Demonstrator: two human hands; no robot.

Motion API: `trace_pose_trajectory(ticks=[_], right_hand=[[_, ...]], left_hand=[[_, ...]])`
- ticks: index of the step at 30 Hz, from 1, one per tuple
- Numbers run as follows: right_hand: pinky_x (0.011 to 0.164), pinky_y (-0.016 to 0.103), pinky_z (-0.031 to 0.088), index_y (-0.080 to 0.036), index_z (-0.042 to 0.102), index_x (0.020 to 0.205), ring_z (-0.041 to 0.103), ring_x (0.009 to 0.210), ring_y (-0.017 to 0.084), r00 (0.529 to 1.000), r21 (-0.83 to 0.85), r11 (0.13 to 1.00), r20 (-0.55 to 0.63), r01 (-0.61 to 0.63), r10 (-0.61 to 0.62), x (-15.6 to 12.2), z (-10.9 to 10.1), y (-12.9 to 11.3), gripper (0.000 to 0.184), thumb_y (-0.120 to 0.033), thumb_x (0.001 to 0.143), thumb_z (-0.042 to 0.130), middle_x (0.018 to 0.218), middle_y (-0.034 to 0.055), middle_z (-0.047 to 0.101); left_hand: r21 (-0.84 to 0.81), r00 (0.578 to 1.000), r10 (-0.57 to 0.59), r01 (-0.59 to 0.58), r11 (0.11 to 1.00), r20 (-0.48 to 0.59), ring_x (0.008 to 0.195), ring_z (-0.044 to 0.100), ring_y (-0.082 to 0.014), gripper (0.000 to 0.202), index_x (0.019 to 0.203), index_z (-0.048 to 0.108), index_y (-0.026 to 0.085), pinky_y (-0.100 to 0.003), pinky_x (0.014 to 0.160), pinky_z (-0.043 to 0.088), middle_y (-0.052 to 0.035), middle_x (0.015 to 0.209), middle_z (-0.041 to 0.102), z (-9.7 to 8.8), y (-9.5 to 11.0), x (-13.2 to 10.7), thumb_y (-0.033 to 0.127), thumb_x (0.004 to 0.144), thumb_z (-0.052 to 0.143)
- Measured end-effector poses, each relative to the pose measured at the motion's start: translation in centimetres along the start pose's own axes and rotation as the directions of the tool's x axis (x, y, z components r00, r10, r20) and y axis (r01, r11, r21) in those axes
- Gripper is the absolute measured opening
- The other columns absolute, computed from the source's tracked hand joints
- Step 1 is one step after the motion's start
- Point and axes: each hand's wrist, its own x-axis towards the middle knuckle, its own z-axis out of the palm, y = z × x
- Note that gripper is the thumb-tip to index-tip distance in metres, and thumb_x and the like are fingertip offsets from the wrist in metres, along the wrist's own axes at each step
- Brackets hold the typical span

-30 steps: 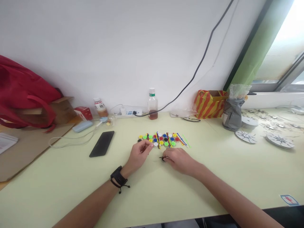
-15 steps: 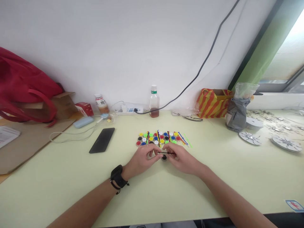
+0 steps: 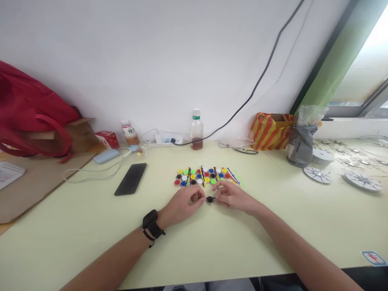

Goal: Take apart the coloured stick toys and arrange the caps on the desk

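A small black round piece with a clear rim (image 3: 210, 199) lies on the table between my hands. A thin black strip (image 3: 214, 198) runs across it, its ends reaching toward my fingers on both sides. My left hand (image 3: 185, 201) is closed, thumb and index finger pinching the strip's left end. My right hand (image 3: 233, 197) pinches near the right end, with its index finger raised and bent. Just beyond my fingers are rows of coloured round pieces (image 3: 207, 180), with coloured strips (image 3: 233, 177) lying among and beside them.
A black phone (image 3: 131, 179) lies to the left. Toward the wall stand a bottle of brown liquid (image 3: 197, 131) and a power strip (image 3: 168, 138). Glasses (image 3: 245, 151), a striped bag (image 3: 269, 133), a grey bag (image 3: 301, 145) and white slotted discs (image 3: 317, 175) are on the right.
The black strip has come down from above the black round piece and now lies across it. My right hand has shifted slightly right, uncovering the piece.
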Motion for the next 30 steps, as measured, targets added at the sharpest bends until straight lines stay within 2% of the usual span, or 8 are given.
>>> trace_pose_trajectory(ticks=[4, 7, 12, 17, 21, 26, 28, 30], right_hand=[[0.048, 0.02, 0.036, -0.021, 0.054, 0.102, 0.051, 0.053, 0.009, 1.0, 0.032, 0.999, 0.001, 0.013, -0.013, 0.3, 0.2, 0.3, 0.026, -0.022, 0.079, 0.067, 0.072, -0.0051, 0.063], [0.047, 0.021, 0.038, -0.022, 0.054, 0.102, 0.053, 0.053, 0.01, 0.999, 0.01, 0.999, -0.022, 0.031, -0.03, 0.4, 0.2, 0.7, 0.026, -0.022, 0.08, 0.067, 0.071, -0.0067, 0.059], [0.046, 0.021, 0.039, -0.021, 0.054, 0.102, 0.056, 0.054, 0.011, 0.998, -0.032, 0.998, -0.031, 0.051, -0.052, 0.6, 0.3, 1.1, 0.025, -0.025, 0.081, 0.068, 0.074, -0.0057, 0.058], [0.047, 0.023, 0.039, -0.02, 0.059, 0.096, 0.051, 0.051, 0.01, 0.987, -0.22, 0.968, -0.077, 0.12, -0.139, 0.5, 0.3, 1.0, 0.016, -0.03, 0.086, 0.066, 0.075, -0.004, 0.058], [0.056, 0.028, 0.046, -0.02, 0.065, 0.106, 0.054, 0.056, 0.012, 0.945, -0.451, 0.878, -0.185, 0.162, -0.269, -0.5, 0.2, 0.8, 0.022, -0.037, 0.093, 0.059, 0.085, 0.001, 0.065], [0.061, 0.033, 0.049, -0.023, 0.057, 0.137, 0.054, 0.059, 0.015, 0.893, -0.516, 0.848, -0.319, 0.118, -0.318, -2.3, 1.2, 1.5, 0.048, -0.051, 0.097, 0.054, 0.097, 0.0044, 0.063], [0.061, 0.032, 0.048, -0.022, 0.067, 0.115, 0.051, 0.06, 0.015, 0.89, -0.484, 0.869, -0.344, 0.103, -0.298, -3.0, 1.7, 1.6, 0.041, -0.056, 0.096, 0.054, 0.092, 0.0039, 0.06], [0.061, 0.031, 0.044, -0.021, 0.06, 0.07, 0.046, 0.059, 0.015, 0.922, -0.37, 0.92, -0.297, 0.128, -0.248, -3.6, 1.8, 1.2, 0.048, -0.06, 0.098, 0.05, 0.076, 0.0018, 0.051]], left_hand=[[0.044, 0.995, 0.103, -0.104, 0.994, 0.016, 0.094, 0.066, -0.0209, 0.021, 0.113, 0.071, 0.027, -0.033, 0.083, 0.05, -0.0039, 0.109, 0.073, 0.0, 0.4, -0.2, 0.024, 0.098, 0.056], [0.128, 0.982, 0.182, -0.186, 0.974, 0.045, 0.109, 0.066, -0.0241, 0.023, 0.114, 0.071, 0.028, -0.037, 0.093, 0.05, -0.0051, 0.116, 0.072, 0.1, 0.7, -0.2, 0.024, 0.099, 0.055], [0.278, 0.976, 0.213, -0.217, 0.936, 0.045, 0.103, 0.064, -0.0265, 0.01, 0.101, 0.067, 0.025, -0.041, 0.089, 0.049, -0.0072, 0.109, 0.07, 0.8, 1.3, -0.3, 0.024, 0.093, 0.062], [0.249, 0.978, 0.208, -0.206, 0.946, 0.02, 0.105, 0.062, -0.0279, 0.013, 0.101, 0.066, 0.025, -0.042, 0.09, 0.048, -0.0073, 0.112, 0.069, 1.0, 1.4, -0.5, 0.028, 0.088, 0.068], [0.107, 0.986, 0.138, -0.128, 0.986, -0.093, 0.117, 0.059, -0.0269, 0.016, 0.11, 0.067, 0.027, -0.044, 0.104, 0.045, -0.007, 0.122, 0.066, 0.7, 1.0, -0.4, 0.034, 0.096, 0.062], [0.035, 0.952, 0.061, -0.053, 0.998, -0.301, 0.116, 0.058, -0.0246, 0.02, 0.108, 0.067, 0.025, -0.041, 0.105, 0.043, -0.0062, 0.115, 0.067, 0.2, 0.5, 0.2, 0.031, 0.104, 0.049], [0.036, 0.941, 0.055, -0.046, 0.998, -0.334, 0.112, 0.059, -0.0242, 0.019, 0.107, 0.067, 0.024, -0.04, 0.102, 0.043, -0.0059, 0.113, 0.067, 0.1, 0.4, 0.3, 0.031, 0.105, 0.049], [0.035, 0.935, 0.05, -0.04, 0.999, -0.352, 0.11, 0.059, -0.024, 0.018, 0.106, 0.066, 0.024, -0.039, 0.1, 0.043, -0.0059, 0.112, 0.068, 0.1, 0.4, 0.3, 0.031, 0.104, 0.049]])
